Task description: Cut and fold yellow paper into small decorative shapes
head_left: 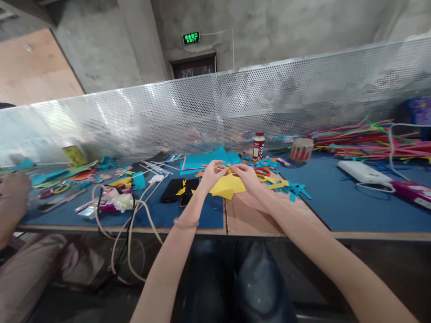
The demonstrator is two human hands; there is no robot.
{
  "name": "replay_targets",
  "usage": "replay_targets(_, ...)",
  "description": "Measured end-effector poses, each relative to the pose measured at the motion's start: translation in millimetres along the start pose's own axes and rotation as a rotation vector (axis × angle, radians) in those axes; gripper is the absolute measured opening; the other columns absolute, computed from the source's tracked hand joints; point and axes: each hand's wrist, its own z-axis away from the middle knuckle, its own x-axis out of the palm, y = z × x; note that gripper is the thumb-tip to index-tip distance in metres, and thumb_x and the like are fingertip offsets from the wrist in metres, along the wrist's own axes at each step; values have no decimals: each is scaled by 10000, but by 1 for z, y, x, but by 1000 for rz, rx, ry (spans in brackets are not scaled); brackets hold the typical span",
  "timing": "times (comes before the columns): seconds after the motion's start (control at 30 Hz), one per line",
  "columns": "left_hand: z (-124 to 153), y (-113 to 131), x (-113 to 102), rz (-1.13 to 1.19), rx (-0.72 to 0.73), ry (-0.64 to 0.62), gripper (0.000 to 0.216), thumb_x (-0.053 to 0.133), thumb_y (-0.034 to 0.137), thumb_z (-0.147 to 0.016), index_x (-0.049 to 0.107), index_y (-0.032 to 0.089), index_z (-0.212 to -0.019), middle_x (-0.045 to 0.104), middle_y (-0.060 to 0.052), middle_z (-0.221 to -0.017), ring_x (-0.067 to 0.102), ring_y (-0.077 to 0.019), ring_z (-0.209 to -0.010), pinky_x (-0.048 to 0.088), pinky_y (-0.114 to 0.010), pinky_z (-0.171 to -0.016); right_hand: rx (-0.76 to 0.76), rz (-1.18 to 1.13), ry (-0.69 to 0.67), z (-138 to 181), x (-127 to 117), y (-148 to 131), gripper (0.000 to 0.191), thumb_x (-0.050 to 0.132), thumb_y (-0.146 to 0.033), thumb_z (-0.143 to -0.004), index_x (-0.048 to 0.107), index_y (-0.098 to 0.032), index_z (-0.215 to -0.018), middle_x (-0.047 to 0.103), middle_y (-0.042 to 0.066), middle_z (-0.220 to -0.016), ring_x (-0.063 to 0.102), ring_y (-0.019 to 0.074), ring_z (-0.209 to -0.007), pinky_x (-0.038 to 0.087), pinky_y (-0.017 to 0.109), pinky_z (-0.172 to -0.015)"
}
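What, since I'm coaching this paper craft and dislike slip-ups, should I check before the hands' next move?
1. Both hands at the work: ok; left hand and right hand are at the top of the yellow paper.
2. Firm pinch: cannot tell; the contact is too small to make out.
3. Space beside the right hand tidy: not ok; blue strips lie scattered there.
4. Bottle upright and capped: ok.
5. Black phones apart from scraps: not ok; yellow scraps lie on or right by them.
6. Cables kept off the table's front edge: not ok; some hang past it.
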Motion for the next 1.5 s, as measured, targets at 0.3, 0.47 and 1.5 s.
replay_targets(0.3, 1, 5, 1, 119, -39, -69, 260, 602, 360, -772, 573, 139, -908, 630, -74, -883, 607, -152, -802, 503, -369, -819, -58, 40, -39, 2, -3, 0, 287, 630, -461, -678, 646, -177, -718, 628, 14, -717, 530, 143, -646, 388, 254, -575)
replay_targets(0.47, 1, 5, 1, 146, -60, -80, 267, 619, 368, -756, 574, 145, -895, 628, -63, -872, 598, -142, -786, 508, -358, -798, -49, 27, -36, 3, -3, -2, 279, 646, -452, -665, 651, -180, -725, 639, 22, -747, 541, 154, -667, 403, 261, -591)
replay_targets(1.5, -3, -3, -2, 145, -74, -21, 242, 623, 349, -742, 609, 143, -868, 627, -51, -817, 588, -134, -742, 500, -325, -761, -48, -82, -75, -3, 2, 9, 254, 684, -415, -645, 647, -190, -756, 615, 12, -753, 568, 139, -700, 487, 308, -717)
